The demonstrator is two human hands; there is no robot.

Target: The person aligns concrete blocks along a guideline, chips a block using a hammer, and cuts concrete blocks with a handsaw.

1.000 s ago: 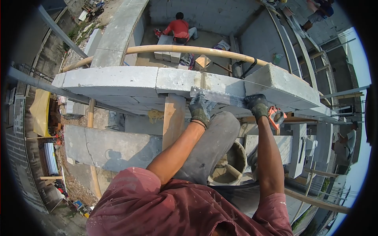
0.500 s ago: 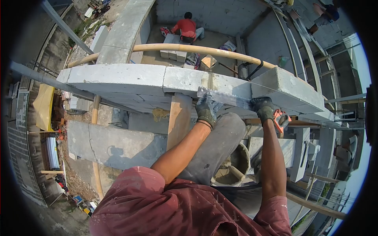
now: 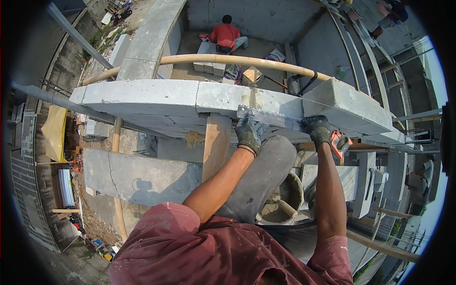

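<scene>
Both my gloved hands are on a hand saw, whose long grey blade (image 3: 275,118) lies along the near face of a pale concrete block (image 3: 223,96). Its toothed edge faces up. My left hand (image 3: 249,130) is closed on the blade near its far end. Closer to the orange saw handle (image 3: 340,143), my right hand (image 3: 317,128) grips the other end of the blade. Part of the blade is hidden behind my fingers. A larger block (image 3: 349,107) sits on the wall just past my right hand, with a thin string line running across it.
A bucket of mortar (image 3: 280,204) stands beside my knee. A wooden board (image 3: 217,142) rises left of my left hand. A bamboo pole (image 3: 237,59) crosses behind the wall. Below, a person in red (image 3: 225,37) crouches near stacked blocks (image 3: 209,66). Another person (image 3: 392,16) is at upper right.
My hands and the saw hold nearly the same position on the block. Only the view shifts slightly.
</scene>
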